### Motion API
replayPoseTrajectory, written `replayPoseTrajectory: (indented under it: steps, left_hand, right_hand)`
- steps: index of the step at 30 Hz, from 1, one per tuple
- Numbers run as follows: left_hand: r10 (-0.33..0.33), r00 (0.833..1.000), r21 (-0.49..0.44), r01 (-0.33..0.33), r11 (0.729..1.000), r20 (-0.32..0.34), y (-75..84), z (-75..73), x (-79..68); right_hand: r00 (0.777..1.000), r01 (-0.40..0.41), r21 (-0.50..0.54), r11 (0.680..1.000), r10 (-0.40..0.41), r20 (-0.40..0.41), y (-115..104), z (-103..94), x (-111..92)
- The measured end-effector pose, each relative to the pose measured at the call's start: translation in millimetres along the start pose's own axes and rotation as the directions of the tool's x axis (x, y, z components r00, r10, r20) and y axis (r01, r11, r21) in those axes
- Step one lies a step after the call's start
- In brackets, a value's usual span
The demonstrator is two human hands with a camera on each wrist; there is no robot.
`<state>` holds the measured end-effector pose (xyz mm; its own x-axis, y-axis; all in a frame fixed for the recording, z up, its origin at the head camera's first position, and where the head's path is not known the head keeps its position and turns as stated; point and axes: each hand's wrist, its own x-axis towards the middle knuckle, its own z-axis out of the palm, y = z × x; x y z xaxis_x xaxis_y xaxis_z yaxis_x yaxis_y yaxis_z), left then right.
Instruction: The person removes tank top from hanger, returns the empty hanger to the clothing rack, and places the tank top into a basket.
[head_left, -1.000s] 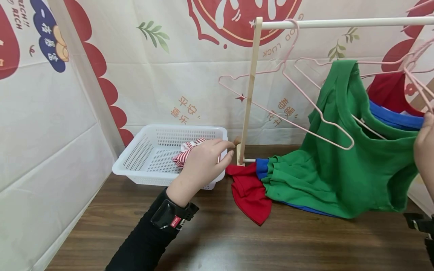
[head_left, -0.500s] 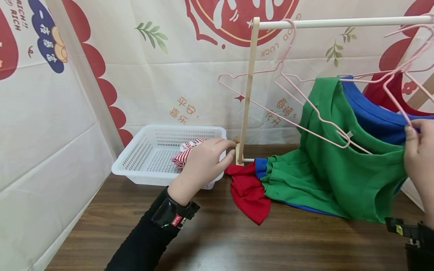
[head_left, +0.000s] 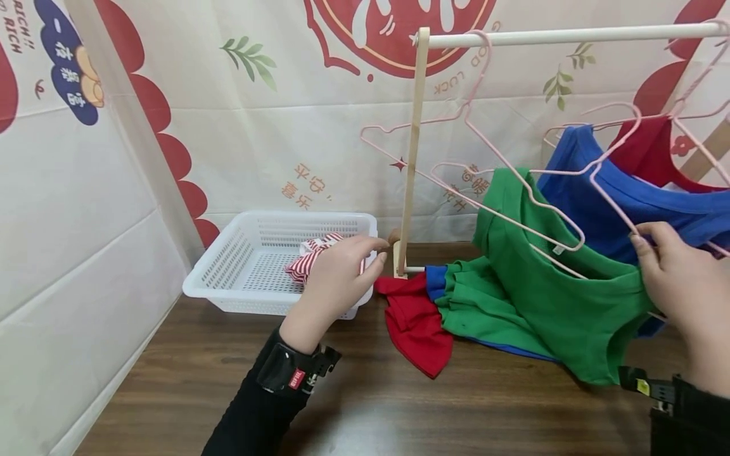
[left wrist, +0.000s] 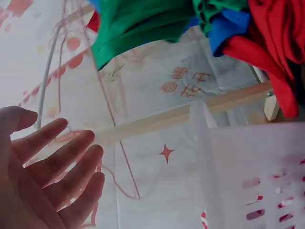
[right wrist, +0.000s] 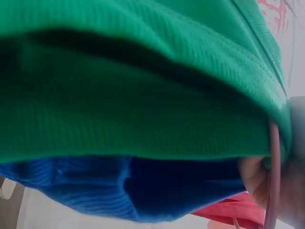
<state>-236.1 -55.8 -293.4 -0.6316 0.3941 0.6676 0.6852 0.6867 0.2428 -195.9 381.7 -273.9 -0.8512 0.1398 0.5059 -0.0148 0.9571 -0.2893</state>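
My right hand [head_left: 684, 272] pinches the right arm of a pink hanger [head_left: 613, 201] that carries a green sleeveless top [head_left: 593, 316]. The hanger's hook is off the rod, below it, and the top's lower part lies on the table. In the right wrist view, fingers [right wrist: 255, 179] grip the wire beside the green neckline [right wrist: 143, 119]. Over the right side of a white basket [head_left: 219, 294] is my left hand [head_left: 339, 269], fingers relaxed and holding nothing. Red-and-white striped cloth [head_left: 302, 263] lies in the basket, partly hidden by that hand.
A rack with a white rod [head_left: 547, 37] and wooden post [head_left: 416, 145] stands behind. An unclothed pink hanger [head_left: 502, 155] hangs at its left end. Blue [head_left: 576, 161] and red [head_left: 647, 142] tops hang at the right. Red cloth [head_left: 419, 335] spills onto the table [head_left: 399, 418].
My right hand has moved left and down with the green top and its hanger, the hook dropping lower. More of the blue top shows behind. The left hand stays over the basket.
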Motion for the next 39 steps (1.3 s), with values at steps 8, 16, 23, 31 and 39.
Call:
replayPoseTrajectory:
  steps: [8,16,23,31,39]
  left_hand:
    - [-0.034,0.999,-0.004,0.034,0.999,-0.032,-12.2,1.2,-5.7]
    - [-0.092,0.996,0.008,0.092,0.996,-0.008,-17.5,-0.4,-8.2]
    - [-0.082,0.997,0.001,0.082,0.997,0.003,-16.7,-0.1,-6.6]
    - [-0.105,0.994,-0.006,0.106,0.994,0.027,-13.0,8.1,-5.2]
    - [-0.054,0.994,0.007,0.053,0.999,0.098,-7.2,31.0,-4.6]
  right_hand:
    - [0.990,0.036,0.035,0.999,-0.041,0.138,12,5.0,2]
    - [0.969,0.078,0.073,0.994,-0.093,0.228,18,8.5,3]
    - [0.968,0.054,0.138,0.989,-0.086,0.236,23,8.5,-2]
    - [0.938,0.089,0.198,0.976,-0.149,0.312,20,8.0,-2]
    - [0.885,0.130,0.242,0.962,-0.223,0.409,6,16.5,0]
